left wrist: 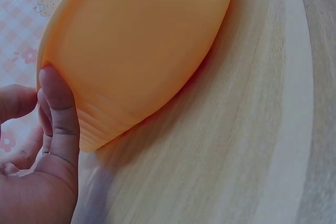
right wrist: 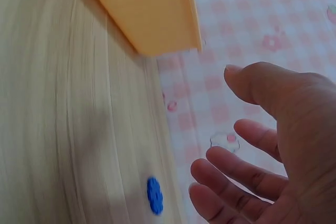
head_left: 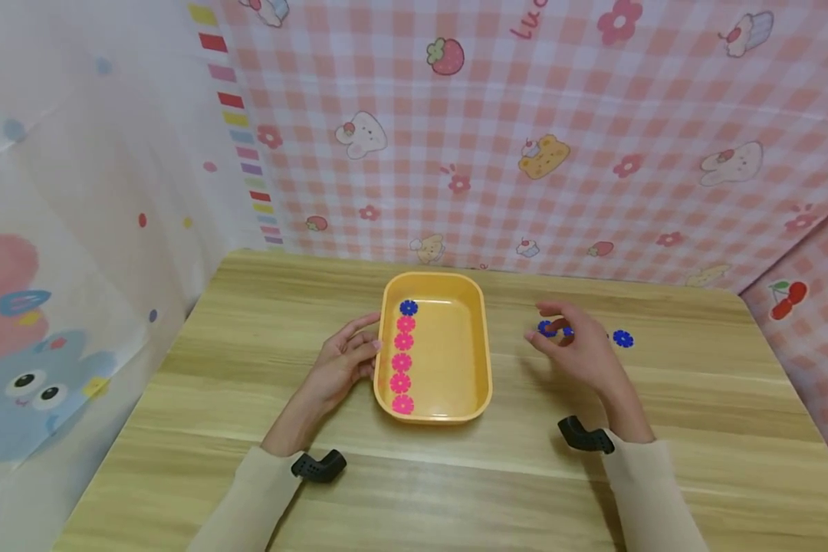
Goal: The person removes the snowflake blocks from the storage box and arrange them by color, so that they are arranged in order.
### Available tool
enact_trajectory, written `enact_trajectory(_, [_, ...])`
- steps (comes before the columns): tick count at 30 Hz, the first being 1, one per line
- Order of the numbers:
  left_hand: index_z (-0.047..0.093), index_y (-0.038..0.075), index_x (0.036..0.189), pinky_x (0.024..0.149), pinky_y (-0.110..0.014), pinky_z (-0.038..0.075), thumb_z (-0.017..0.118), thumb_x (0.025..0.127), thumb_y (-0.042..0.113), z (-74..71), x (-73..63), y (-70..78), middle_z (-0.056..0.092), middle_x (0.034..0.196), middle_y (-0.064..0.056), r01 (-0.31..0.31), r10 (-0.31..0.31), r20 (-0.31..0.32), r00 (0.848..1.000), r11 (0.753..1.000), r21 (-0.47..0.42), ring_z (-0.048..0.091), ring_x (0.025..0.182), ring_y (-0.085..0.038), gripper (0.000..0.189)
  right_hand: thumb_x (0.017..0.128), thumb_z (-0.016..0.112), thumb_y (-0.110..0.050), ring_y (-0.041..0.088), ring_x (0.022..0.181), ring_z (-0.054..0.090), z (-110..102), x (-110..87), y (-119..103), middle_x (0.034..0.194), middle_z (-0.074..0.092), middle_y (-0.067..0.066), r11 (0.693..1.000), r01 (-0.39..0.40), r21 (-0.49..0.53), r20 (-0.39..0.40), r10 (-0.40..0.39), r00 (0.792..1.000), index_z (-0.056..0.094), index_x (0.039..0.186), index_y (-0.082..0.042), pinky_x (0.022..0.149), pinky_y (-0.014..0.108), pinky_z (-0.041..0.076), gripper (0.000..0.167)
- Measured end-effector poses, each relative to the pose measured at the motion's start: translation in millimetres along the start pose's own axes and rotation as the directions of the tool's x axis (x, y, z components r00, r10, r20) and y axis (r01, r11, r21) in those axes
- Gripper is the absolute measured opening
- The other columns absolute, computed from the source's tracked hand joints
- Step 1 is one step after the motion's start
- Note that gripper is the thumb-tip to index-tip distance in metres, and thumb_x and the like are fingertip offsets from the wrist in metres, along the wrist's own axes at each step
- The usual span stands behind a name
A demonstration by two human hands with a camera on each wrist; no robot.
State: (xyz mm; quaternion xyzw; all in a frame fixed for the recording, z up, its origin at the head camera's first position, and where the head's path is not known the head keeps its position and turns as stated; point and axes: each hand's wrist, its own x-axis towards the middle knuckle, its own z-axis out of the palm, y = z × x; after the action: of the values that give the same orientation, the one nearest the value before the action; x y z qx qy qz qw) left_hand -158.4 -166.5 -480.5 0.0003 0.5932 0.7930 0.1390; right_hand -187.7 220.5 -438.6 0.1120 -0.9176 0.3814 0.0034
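Observation:
A yellow-orange tray (head_left: 455,360) lies on the table, its left inner side lined with a column of flower-shaped plastic discs. One blue disc (head_left: 408,307) tops that column; several pink discs (head_left: 402,362) lie below it. My left hand (head_left: 338,364) touches the tray's left wall, and the left wrist view shows the thumb (left wrist: 59,100) against its outside. To the right of the tray, my right hand (head_left: 576,345) is over a row of blue discs (head_left: 623,338), partly hiding them. Its fingers are apart, with nothing between them in the right wrist view. Another blue disc (right wrist: 155,195) shows there on the tabletop.
The wood-grain table (head_left: 414,483) carries the tray and discs. Behind it hangs a pink checked cloth (head_left: 400,184); a white patterned cloth (head_left: 110,192) hangs at the left. Black wrist mounts (head_left: 320,466) stick out from both sleeves.

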Motion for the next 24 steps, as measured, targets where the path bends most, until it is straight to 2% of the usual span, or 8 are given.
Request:
enact_trajectory(5, [0.042, 0.009, 0.154, 0.064, -0.023, 0.057, 0.06, 0.102, 0.006, 2.8, 2.5, -1.2, 0.063, 0.105, -0.004, 0.01, -0.01, 0.017, 1.0, 1.0, -0.004, 0.063, 0.074, -0.011, 0.056, 0.096, 0.073, -0.036, 0.037, 0.119, 0.062, 5.4, -2.0, -11.4, 0.144, 0.057, 0.019, 0.999, 0.036, 0.039, 0.007, -0.036, 0.999, 0.053, 0.146, -0.011, 0.091, 0.053, 0.057, 0.06])
enact_trajectory(15, [0.041, 0.008, 0.155, 0.064, -0.022, 0.056, 0.059, 0.102, 0.006, -0.1, -1.1, 2.1, 0.063, 0.106, -0.005, 0.005, -0.005, -0.006, 1.0, 1.0, 0.015, 0.062, 0.075, -0.01, 0.056, 0.092, 0.077, -0.032, 0.034, 0.121, 0.061, 12.0, 14.3, -49.6, 0.144, 0.058, 0.015, 0.988, 0.154, 0.033, 0.047, -0.155, 0.987, 0.047, 0.151, -0.012, 0.089, 0.048, 0.057, 0.069])
enact_trajectory(24, [0.043, 0.01, 0.153, 0.064, -0.023, 0.057, 0.059, 0.102, 0.005, -1.6, -1.5, 1.2, 0.063, 0.105, -0.006, 0.009, -0.009, -0.007, 1.0, 1.0, 0.002, 0.062, 0.074, -0.011, 0.054, 0.092, 0.078, -0.035, 0.033, 0.121, 0.062, 19.7, 33.6, -77.2, 0.145, 0.056, 0.016, 0.987, 0.156, 0.023, 0.141, -0.158, 0.977, 0.045, 0.153, -0.016, 0.092, 0.048, 0.058, 0.073])
